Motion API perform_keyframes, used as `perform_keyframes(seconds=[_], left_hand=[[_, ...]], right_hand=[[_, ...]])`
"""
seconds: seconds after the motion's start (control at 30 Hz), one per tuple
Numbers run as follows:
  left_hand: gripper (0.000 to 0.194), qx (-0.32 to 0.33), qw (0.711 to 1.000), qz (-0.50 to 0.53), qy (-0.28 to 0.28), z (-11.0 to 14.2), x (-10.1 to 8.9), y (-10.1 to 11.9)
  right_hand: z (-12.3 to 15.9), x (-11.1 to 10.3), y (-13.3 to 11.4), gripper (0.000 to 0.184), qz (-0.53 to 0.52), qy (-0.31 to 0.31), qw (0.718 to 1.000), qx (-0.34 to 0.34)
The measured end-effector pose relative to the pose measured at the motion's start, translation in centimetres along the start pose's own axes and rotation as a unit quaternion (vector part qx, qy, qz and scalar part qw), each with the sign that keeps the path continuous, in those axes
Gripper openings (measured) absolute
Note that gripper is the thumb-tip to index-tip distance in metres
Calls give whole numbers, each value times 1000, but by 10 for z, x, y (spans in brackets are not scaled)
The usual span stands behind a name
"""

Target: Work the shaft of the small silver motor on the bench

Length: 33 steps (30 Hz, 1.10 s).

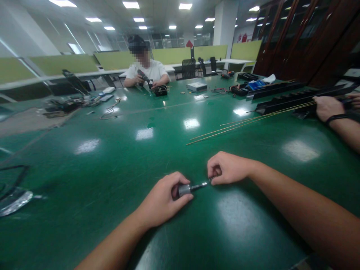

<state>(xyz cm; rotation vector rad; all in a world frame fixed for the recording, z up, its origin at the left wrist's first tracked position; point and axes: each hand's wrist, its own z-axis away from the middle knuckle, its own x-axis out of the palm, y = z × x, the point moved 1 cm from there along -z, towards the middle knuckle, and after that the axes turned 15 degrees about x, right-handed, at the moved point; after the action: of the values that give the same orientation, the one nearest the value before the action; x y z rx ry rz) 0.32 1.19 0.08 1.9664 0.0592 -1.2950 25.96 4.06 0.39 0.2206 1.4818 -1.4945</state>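
My left hand (164, 198) is closed around a grey metal cylinder with a thin shaft (185, 190), held just above or on the green tabletop (112, 168). Its dark shaft points right and ends in a bright silver tip. My right hand (226, 168) sits close to that tip, fingers curled into a pinch. A small dark bit shows between the fingertips, too small and shadowed to name. A narrow gap appears to separate the tip from the right fingertips.
Long thin brass-coloured rods (225, 129) and black slotted rails (284, 101) lie at right, near another person's hand (327, 108). Across the table a person (146, 71) holds a power tool. Cables and electronic parts (66, 105) lie at left, with a silver box (197, 87) further back.
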Motion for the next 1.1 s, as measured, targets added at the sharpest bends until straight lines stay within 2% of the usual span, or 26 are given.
perform_keyframes(seconds=[1.1], left_hand=[[19, 3, 1000, 1, 3, -2, 0, 1]], right_hand=[[1, -1, 0, 15, -15, -21, 1000, 7]])
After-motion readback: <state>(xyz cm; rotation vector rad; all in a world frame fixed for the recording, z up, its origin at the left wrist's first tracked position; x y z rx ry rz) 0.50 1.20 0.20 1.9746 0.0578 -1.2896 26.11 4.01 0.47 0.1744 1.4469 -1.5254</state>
